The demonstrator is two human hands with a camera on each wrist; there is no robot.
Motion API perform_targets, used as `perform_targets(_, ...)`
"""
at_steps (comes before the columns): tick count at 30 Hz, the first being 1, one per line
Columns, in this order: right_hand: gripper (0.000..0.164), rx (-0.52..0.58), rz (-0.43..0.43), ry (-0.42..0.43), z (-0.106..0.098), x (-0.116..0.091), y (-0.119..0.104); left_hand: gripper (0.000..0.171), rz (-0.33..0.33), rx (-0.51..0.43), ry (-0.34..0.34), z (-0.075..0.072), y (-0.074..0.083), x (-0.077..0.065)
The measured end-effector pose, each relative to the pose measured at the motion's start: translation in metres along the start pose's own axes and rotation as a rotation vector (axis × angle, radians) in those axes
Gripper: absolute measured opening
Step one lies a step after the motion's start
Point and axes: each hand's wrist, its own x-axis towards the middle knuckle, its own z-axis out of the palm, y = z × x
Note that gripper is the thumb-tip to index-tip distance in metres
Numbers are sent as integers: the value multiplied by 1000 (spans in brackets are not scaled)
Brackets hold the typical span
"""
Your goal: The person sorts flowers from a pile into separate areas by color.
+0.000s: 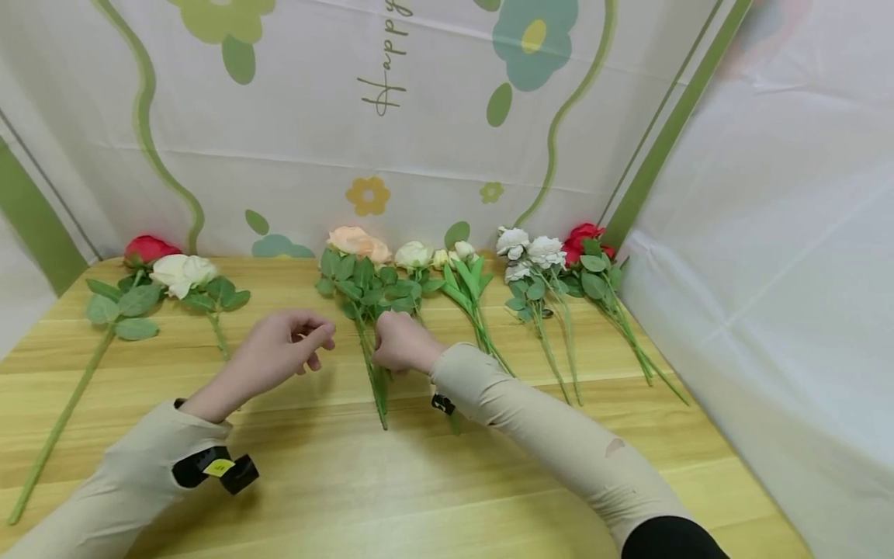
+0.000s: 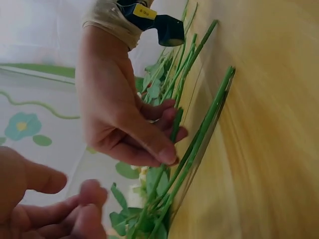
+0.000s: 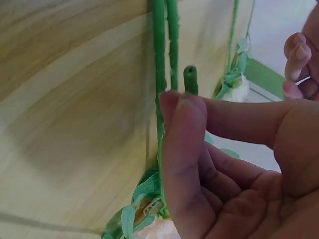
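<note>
Wooden table (image 1: 489,481), backed by a floral printed cloth (image 1: 391,116); artificial flowers laid in a row along its far edge. Right hand (image 1: 400,343): fingers and thumb pinching a short green stem (image 3: 190,79) at table centre, just beside the stems of the peach rose (image 1: 358,242) and cream rose (image 1: 414,255). Left hand (image 1: 279,351): fingers loosely curled, holding nothing, near the same stems. Red rose (image 1: 148,248) and white rose (image 1: 183,272) at far left; white blooms (image 1: 531,252) and red blooms (image 1: 585,241) at right.

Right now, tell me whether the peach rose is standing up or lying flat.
Lying flat. The peach rose lies along the wooden table, bloom toward the backdrop, its stem pinched by the right hand.
</note>
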Motion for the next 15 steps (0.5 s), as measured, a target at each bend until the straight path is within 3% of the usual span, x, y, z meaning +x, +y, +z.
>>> perform_targets(8, 51, -54, 36, -17, 2, 0, -1, 32, -19, 139, -120, -13, -1, -1)
perform_targets(12, 52, -54, 36, -10, -1, -7, -1, 38, -47, 242, -139, -29, -8, -1)
perform_targets(15, 50, 6, 9, 10, -6, -15, 2, 40, -54, 331, -133, -47, -18, 0)
